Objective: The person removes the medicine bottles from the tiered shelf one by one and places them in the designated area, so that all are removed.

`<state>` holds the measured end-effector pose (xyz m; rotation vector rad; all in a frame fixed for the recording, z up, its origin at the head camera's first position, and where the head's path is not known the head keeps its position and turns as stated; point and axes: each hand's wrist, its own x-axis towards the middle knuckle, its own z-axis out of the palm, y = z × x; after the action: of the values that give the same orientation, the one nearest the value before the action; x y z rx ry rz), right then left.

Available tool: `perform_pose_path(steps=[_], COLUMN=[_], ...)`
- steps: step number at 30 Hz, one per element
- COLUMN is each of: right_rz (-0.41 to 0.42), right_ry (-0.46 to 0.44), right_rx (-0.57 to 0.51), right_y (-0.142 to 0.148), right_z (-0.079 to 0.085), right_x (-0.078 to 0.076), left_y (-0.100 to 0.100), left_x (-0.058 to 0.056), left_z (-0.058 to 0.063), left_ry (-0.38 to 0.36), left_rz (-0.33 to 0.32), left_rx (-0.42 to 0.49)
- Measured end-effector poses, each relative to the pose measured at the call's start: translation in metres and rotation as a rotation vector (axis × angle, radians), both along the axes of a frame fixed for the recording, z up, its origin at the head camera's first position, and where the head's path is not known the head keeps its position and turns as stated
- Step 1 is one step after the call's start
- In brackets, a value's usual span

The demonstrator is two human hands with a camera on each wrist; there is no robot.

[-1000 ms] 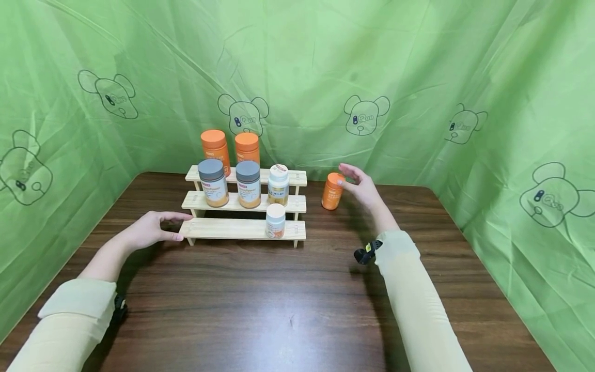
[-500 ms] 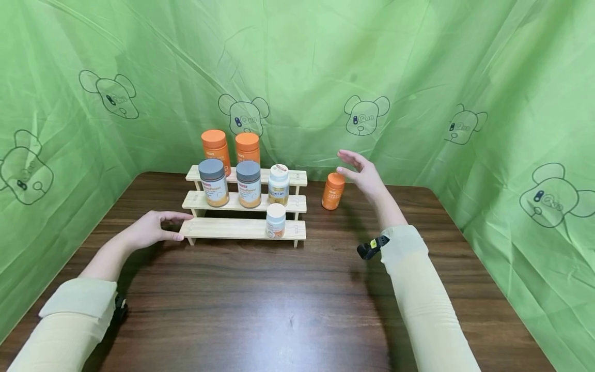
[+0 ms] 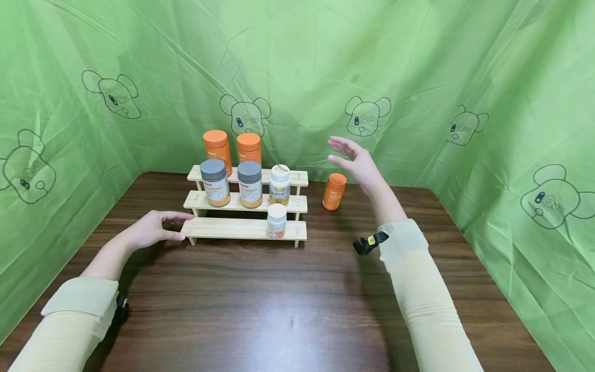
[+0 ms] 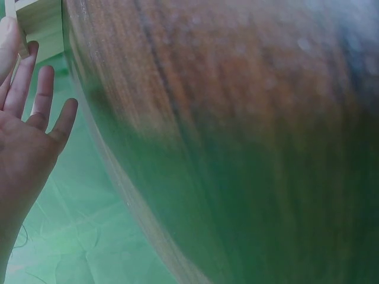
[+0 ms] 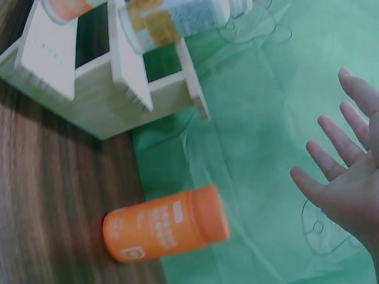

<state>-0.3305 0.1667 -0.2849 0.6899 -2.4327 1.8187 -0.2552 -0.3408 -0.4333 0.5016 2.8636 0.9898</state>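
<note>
In the head view my left hand [image 3: 146,231] touches the left end of the wooden three-step rack [image 3: 223,228], its fingers nearly straight and thumb at the front corner. The left wrist view shows that hand with its other fingers spread beside the rack's pale end [image 4: 44,29]. My right hand [image 3: 364,165] is raised behind and right of an orange bottle [image 3: 334,192], fingers extended, holding nothing. In the right wrist view the orange bottle [image 5: 166,225] stands on the table, apart from the right hand [image 5: 349,177].
On the rack's top step stand two orange jars [image 3: 217,150]. Its middle step bears two grey-lidded jars [image 3: 215,186] and a white-and-gold bottle [image 3: 279,186]. A small white bottle [image 3: 276,222] stands at the bottom step's right. Green cloth [image 3: 307,67] hangs around the dark wooden table [image 3: 260,299].
My right hand has come away from the orange bottle, rising up and back, then slightly left. The bottle still stands in its place. My left hand has stayed at the rack.
</note>
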Motion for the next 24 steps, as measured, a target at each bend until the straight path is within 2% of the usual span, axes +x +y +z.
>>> perform_pose_path(steps=[12,24], right_rz=[0.032,0.074], right_ry=[0.028,0.047], right_rx=[0.026,0.056], right_y=[-0.032,-0.068], right_z=[0.026,0.044], right_x=[0.009,0.013], left_y=[-0.001,-0.001], left_x=[-0.002,-0.002], left_z=[-0.001,-0.002], left_ry=[0.007,0.007], left_rz=[-0.005,-0.005], left_rx=[-0.017,-0.012])
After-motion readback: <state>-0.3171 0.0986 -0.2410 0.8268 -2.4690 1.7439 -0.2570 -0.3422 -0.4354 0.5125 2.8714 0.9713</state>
